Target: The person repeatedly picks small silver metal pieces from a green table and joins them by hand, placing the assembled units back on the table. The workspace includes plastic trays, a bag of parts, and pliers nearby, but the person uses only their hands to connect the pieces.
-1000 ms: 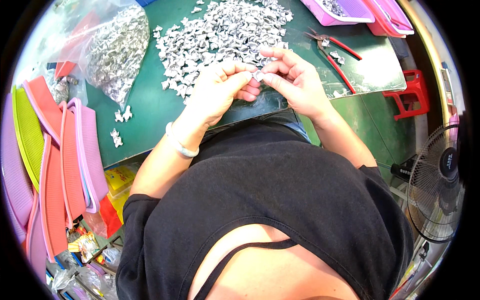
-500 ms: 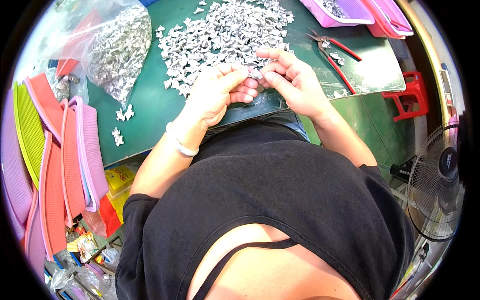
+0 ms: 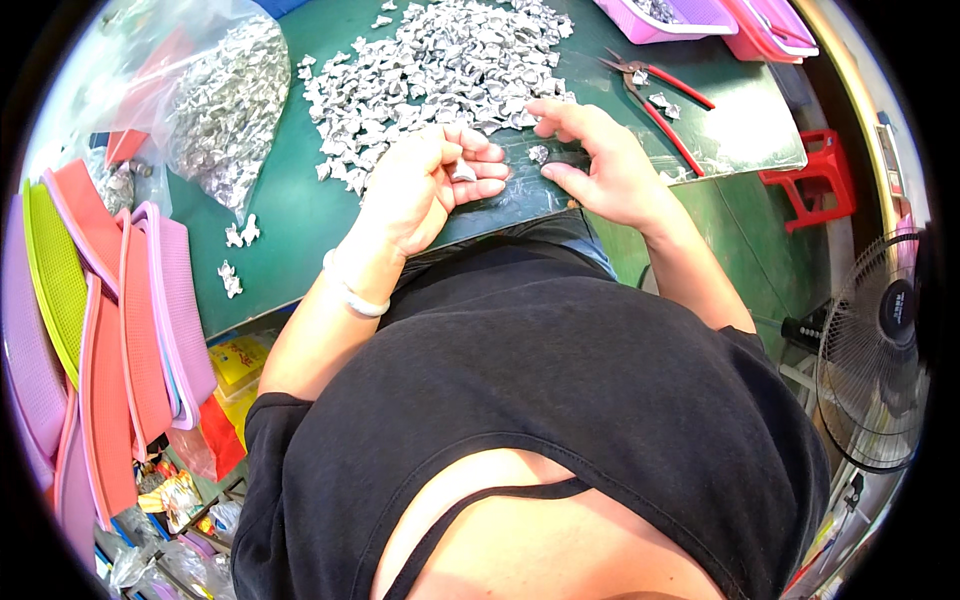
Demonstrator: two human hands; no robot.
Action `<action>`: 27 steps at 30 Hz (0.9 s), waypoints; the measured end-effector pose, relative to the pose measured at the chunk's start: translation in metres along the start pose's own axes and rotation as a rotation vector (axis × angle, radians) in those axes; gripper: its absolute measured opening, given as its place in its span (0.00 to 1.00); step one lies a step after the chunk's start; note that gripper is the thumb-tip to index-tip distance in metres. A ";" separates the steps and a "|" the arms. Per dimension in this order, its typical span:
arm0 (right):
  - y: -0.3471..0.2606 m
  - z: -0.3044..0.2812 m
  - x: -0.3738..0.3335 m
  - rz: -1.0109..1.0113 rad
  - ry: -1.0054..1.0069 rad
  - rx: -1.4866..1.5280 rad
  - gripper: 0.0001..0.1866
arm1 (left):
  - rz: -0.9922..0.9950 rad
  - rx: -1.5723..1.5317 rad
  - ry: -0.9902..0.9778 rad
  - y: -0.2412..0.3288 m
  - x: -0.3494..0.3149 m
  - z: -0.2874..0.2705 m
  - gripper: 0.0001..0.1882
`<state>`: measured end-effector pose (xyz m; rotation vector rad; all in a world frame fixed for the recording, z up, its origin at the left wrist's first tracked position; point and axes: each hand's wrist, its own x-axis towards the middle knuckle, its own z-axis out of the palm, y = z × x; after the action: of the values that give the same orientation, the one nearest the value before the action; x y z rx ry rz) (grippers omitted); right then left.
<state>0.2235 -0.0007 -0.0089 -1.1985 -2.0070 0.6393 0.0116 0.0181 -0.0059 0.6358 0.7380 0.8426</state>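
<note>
A small silver-grey metal casting (image 3: 463,171) sits in my left hand (image 3: 420,185), between the thumb and the curled fingers. My right hand (image 3: 610,165) is open at the table's front edge, thumb and fingers spread apart. Another small metal casting (image 3: 538,154) is just off its fingertips, seemingly on the tabletop. Behind both hands spreads a large heap of the same castings (image 3: 440,75). Red-handled nippers (image 3: 655,108), jaws apart, lie to the right of my right hand with a few castings beside them.
A clear plastic bag (image 3: 225,110) full of castings stands at the left on the green table (image 3: 290,235), with several loose pieces near it. Stacked pink, purple and green baskets (image 3: 100,330) are at far left. A purple basket (image 3: 670,22), red stool (image 3: 815,180) and fan (image 3: 875,350) are at right.
My hands have come apart; the right has opened and moved slightly right. A casting now shows by its fingertips, and another is visible in my left hand.
</note>
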 end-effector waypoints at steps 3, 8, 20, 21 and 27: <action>0.004 0.006 0.001 -0.064 -0.006 -0.098 0.26 | -0.043 0.024 0.023 0.000 -0.001 0.003 0.08; 0.006 0.010 0.003 -0.084 0.021 -0.113 0.24 | -0.015 0.314 0.014 -0.005 0.001 0.001 0.09; -0.001 0.011 0.009 0.177 -0.097 0.707 0.23 | 0.399 0.905 0.052 -0.017 0.008 0.010 0.06; 0.000 0.012 0.008 0.157 -0.076 0.708 0.24 | 0.318 0.817 0.052 -0.015 0.007 0.010 0.06; -0.002 0.017 0.008 0.028 -0.002 0.519 0.28 | 0.184 0.518 0.073 -0.013 0.005 0.011 0.06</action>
<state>0.2071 0.0044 -0.0161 -0.9073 -1.6778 1.0935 0.0283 0.0132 -0.0104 1.1534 0.9861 0.8494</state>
